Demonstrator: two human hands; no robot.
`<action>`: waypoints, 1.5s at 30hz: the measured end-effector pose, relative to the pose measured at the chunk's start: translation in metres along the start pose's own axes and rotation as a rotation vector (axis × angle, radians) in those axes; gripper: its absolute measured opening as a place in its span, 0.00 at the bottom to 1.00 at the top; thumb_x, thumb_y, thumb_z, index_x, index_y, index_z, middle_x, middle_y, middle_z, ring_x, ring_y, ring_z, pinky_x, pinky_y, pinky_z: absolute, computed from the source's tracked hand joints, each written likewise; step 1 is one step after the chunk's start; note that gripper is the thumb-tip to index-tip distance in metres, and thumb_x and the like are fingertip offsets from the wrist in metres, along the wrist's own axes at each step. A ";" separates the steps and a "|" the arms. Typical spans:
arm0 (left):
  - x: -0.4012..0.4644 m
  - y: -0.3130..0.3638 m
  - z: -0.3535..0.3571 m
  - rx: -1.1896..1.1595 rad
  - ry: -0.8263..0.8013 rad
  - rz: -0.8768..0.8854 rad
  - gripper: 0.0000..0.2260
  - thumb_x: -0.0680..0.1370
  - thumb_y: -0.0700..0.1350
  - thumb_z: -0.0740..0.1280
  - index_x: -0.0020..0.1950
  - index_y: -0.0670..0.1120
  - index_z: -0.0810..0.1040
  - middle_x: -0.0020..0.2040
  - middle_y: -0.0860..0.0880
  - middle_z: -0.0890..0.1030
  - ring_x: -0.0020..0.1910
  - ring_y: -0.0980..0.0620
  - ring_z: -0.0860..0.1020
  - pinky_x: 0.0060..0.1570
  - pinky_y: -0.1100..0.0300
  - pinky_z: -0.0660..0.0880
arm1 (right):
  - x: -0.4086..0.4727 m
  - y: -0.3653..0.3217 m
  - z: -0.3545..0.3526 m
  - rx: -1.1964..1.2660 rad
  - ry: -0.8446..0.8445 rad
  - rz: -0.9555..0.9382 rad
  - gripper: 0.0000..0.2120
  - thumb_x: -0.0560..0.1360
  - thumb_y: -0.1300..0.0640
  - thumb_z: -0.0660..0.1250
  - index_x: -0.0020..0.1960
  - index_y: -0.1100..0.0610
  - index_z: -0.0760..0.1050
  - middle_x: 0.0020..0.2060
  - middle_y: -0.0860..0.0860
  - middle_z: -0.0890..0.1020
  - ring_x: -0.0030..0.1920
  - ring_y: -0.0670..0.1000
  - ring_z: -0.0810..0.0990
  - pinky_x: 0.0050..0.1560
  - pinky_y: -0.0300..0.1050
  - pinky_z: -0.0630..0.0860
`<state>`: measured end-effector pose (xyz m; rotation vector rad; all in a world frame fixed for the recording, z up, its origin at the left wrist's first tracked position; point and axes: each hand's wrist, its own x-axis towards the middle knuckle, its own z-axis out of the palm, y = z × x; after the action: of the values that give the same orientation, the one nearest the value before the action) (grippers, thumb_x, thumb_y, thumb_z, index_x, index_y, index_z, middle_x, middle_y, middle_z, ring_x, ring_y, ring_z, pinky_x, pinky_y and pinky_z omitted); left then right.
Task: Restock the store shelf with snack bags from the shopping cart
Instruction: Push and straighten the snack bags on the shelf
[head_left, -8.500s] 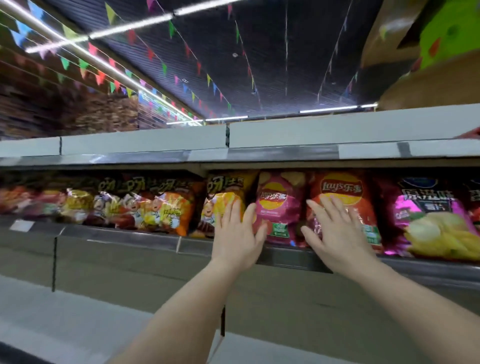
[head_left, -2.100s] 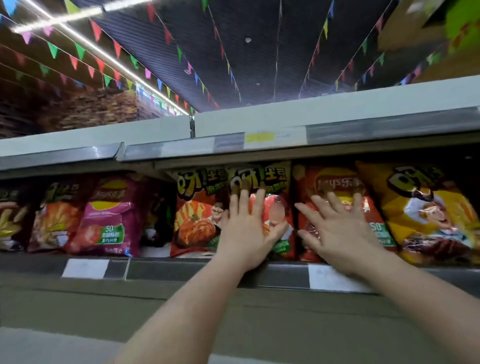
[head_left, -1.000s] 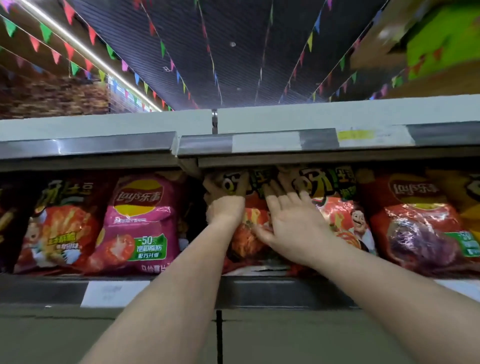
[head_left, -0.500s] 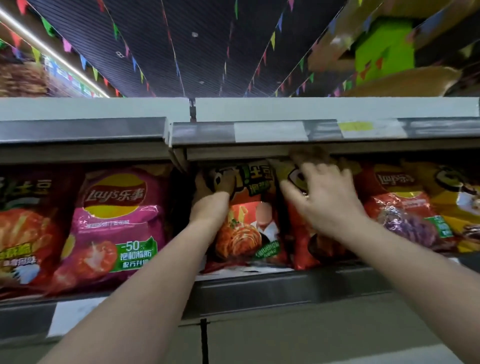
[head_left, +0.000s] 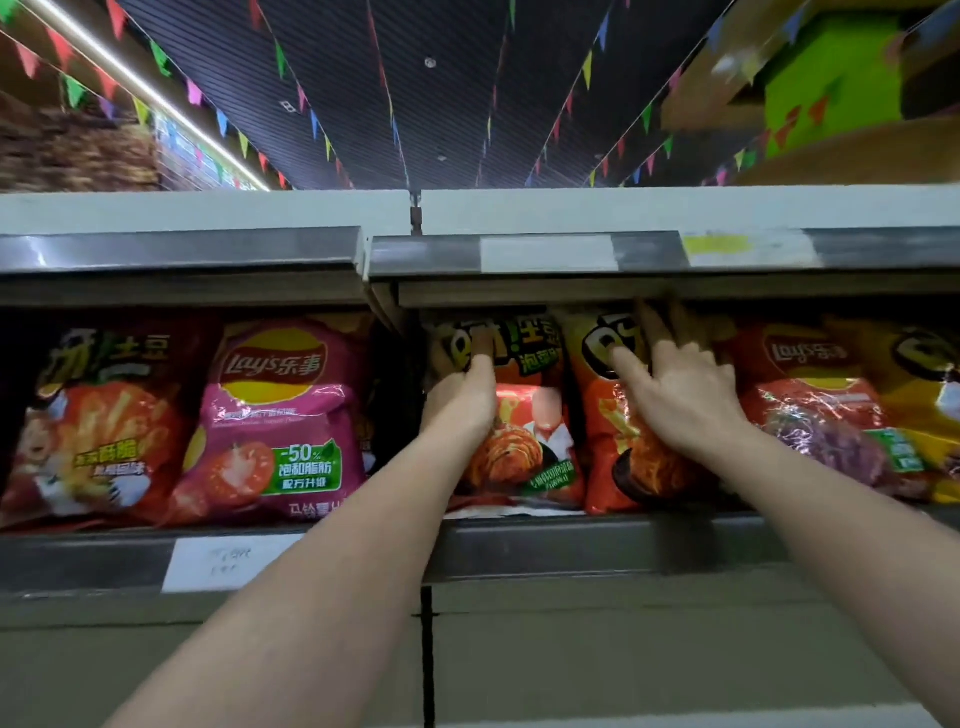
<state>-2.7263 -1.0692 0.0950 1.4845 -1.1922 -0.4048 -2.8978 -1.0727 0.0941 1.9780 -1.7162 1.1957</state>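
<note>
So I'm at the straightening bit: two orange snack bags are already up on the shelf (head_left: 597, 540) and I'm squaring them so they stand face-out in the row. No cart in sight from where I'm looking, so I can't say what's left to bring up.

My left hand (head_left: 460, 395) is on the left orange bag (head_left: 519, 447), up at its top left corner. The thumb lies across the front near the printed letters and the other fingers go behind the edge, so that grip is pinching the corner. My right hand (head_left: 680, 400) is on the right orange bag (head_left: 618, 457). Here the grip is mostly spread, index finger pressing the logo near the top, the other fingers reaching up over the bag's top edge, just under the shelf above (head_left: 649, 291). Whether those fingertips hook anything back there, can't tell, it's dark.

Tips, imo: go easy. These bags are puffy and slippery, so push with flat fingers, not a squeeze, or you crush chips. I'd pull the left bag upright by its corner while the right hand nudges its neighbour back, so the two sit side by side without overlapping. Watch the bottom edges: they sit just behind the front rail and could slide off.

Both arms are stretched up and forward, wrists bent back a little, palms facing the shelf. The pink Lay's bag (head_left: 280, 415) to the left and the red Lay's bag (head_left: 815, 415) to the right aren't being touched.
</note>
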 end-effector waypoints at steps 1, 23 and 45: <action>-0.003 0.002 -0.003 0.025 0.037 0.020 0.27 0.82 0.57 0.48 0.71 0.39 0.67 0.69 0.37 0.69 0.67 0.38 0.68 0.66 0.51 0.64 | -0.001 0.002 0.001 0.012 0.020 0.019 0.27 0.79 0.42 0.49 0.64 0.63 0.69 0.63 0.65 0.70 0.65 0.62 0.66 0.66 0.57 0.58; -0.068 -0.056 -0.154 0.203 0.504 0.214 0.22 0.81 0.55 0.55 0.73 0.47 0.64 0.69 0.44 0.71 0.68 0.46 0.68 0.68 0.50 0.64 | -0.069 -0.141 0.025 0.658 -0.257 -0.516 0.23 0.80 0.49 0.56 0.73 0.54 0.61 0.70 0.53 0.67 0.69 0.51 0.66 0.63 0.41 0.63; 0.056 -0.137 -0.266 1.022 0.238 0.593 0.41 0.69 0.64 0.30 0.78 0.50 0.49 0.78 0.44 0.53 0.76 0.45 0.53 0.73 0.47 0.46 | -0.057 -0.258 0.084 -0.174 -0.096 -0.341 0.47 0.63 0.32 0.28 0.75 0.50 0.54 0.69 0.52 0.66 0.69 0.54 0.61 0.69 0.58 0.53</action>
<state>-2.4324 -0.9935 0.0758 1.8044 -1.6554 0.8899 -2.6265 -1.0202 0.0805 2.1373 -1.3932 0.8197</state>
